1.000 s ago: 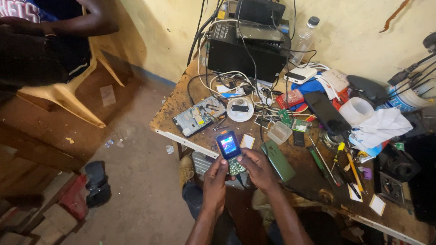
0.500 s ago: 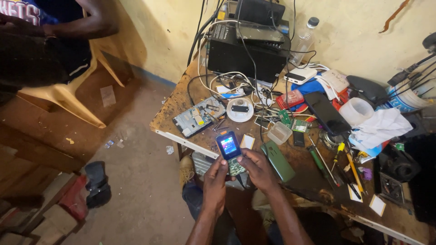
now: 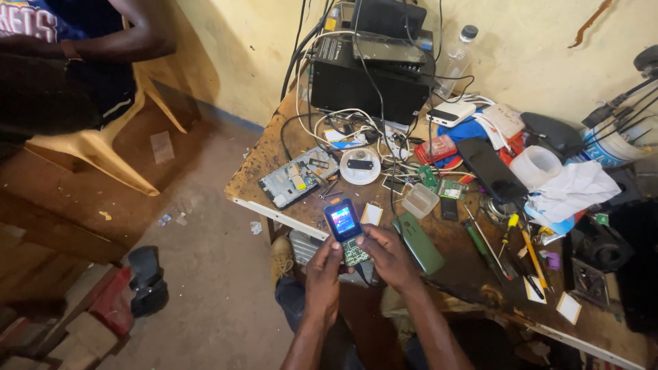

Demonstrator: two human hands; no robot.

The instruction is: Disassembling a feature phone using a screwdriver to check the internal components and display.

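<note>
A small keypad phone (image 3: 345,225) with a lit blue screen and bare green keypad board is held in both my hands above the front edge of the wooden workbench (image 3: 264,164). My left hand (image 3: 323,270) grips its lower left side. On the lower right, my right hand (image 3: 386,251) has its thumb over the keypad. A green phone cover (image 3: 419,242) lies on the bench just right of my right hand.
The bench is crowded: a grey circuit board (image 3: 296,179), white round part (image 3: 360,166), black box with cables (image 3: 363,85), dark smartphone (image 3: 492,170), screwdrivers (image 3: 526,247), white cloth (image 3: 572,188). Another person sits on a plastic chair (image 3: 96,147) at upper left. A black shoe (image 3: 147,279) lies on the floor.
</note>
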